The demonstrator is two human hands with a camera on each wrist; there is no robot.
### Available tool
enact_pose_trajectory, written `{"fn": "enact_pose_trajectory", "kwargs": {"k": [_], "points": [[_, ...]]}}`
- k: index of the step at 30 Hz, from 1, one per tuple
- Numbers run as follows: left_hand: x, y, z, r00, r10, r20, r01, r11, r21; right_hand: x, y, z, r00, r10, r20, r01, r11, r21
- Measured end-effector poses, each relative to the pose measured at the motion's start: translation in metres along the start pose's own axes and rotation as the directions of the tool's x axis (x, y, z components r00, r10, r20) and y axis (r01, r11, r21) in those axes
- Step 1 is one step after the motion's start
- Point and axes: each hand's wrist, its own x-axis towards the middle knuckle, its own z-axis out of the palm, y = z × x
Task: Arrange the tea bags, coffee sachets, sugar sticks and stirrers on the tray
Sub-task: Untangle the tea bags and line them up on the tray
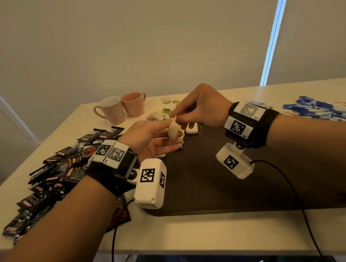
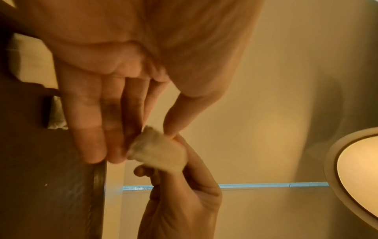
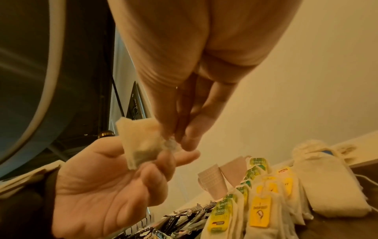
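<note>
- While both hands meet above the far end of the tray (image 1: 205, 180), one tea bag (image 1: 173, 130) hangs between them, lifted clear of the surface (image 1: 200, 234).
- The right hand (image 1: 199, 106) comes in from above, thumb and fingertips (image 3: 188, 142) pinching the bag's top edge; the rest of the bag droops below the pinch.
- The left hand (image 1: 147, 137) lies palm-up underneath. Its thumb and forefinger nip the bag too, while the other fingers stretch out loosely.
- So the bag's long axis runs roughly up and down, top in the right hand, body against the left fingers (image 2: 85, 129).
- Just beyond the hands, a row of tea bags (image 3: 255, 202) with yellow and green tags already stands on the tray's far edge; my read is that this one belongs beside them.
- The drop is short: down and slightly away from the hands.
- The right hand looks better placed, since it grips the top.
- Coffee sachets (image 1: 51, 182) are heaped to the left on the surface, and sugar sticks (image 1: 325, 110) lie far right, both off the tray.
</note>
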Motion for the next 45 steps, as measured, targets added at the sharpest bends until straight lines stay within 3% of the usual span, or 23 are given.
{"fn": "enact_pose_trajectory", "kwargs": {"k": [3,6,11,13,16,20,22,31,36,41,45], "points": [[0.002,-0.003,-0.003,0.999,0.032,-0.011,-0.031,0.999,0.032,-0.003,0.002,0.000,1.000,-0.021,0.000,0.021,0.999,-0.038],[0.006,-0.007,-0.004,0.988,0.136,-0.079,-0.122,0.979,0.166,-0.002,-0.003,-0.001,0.986,0.157,0.049,-0.162,0.979,0.127],[0.009,-0.012,-0.003,0.967,0.234,-0.102,-0.197,0.937,0.288,0.000,-0.003,0.004,0.913,0.322,0.249,-0.363,0.922,0.137],[0.011,-0.013,-0.006,0.957,0.265,-0.116,-0.217,0.922,0.320,0.004,0.003,0.006,0.887,0.390,0.247,-0.433,0.888,0.153],[0.013,-0.010,-0.013,0.947,0.279,-0.158,-0.219,0.923,0.316,0.011,0.015,0.008,0.844,0.493,0.212,-0.508,0.861,0.015],[0.016,-0.005,-0.022,0.953,0.250,-0.170,-0.194,0.937,0.292,0.021,0.027,0.023,0.752,0.591,0.292,-0.552,0.807,-0.210],[0.017,-0.004,-0.025,0.955,0.243,-0.171,-0.188,0.939,0.287,0.028,0.029,0.032,0.737,0.604,0.304,-0.544,0.797,-0.264],[0.017,-0.002,-0.029,0.962,0.234,-0.144,-0.187,0.941,0.283,0.040,0.042,0.048,0.752,0.649,0.109,-0.617,0.753,-0.226],[0.016,-0.001,-0.028,0.961,0.236,-0.144,-0.190,0.942,0.278,0.039,0.045,0.048,0.683,0.722,0.106,-0.679,0.682,-0.271],[0.014,0.000,-0.027,0.959,0.239,-0.151,-0.196,0.946,0.257,0.044,0.042,0.049,0.678,0.716,0.168,-0.697,0.698,-0.163],[0.015,0.000,-0.029,0.960,0.237,-0.151,-0.193,0.946,0.260,0.046,0.044,0.042,0.666,0.738,0.107,-0.729,0.675,-0.113]]}}
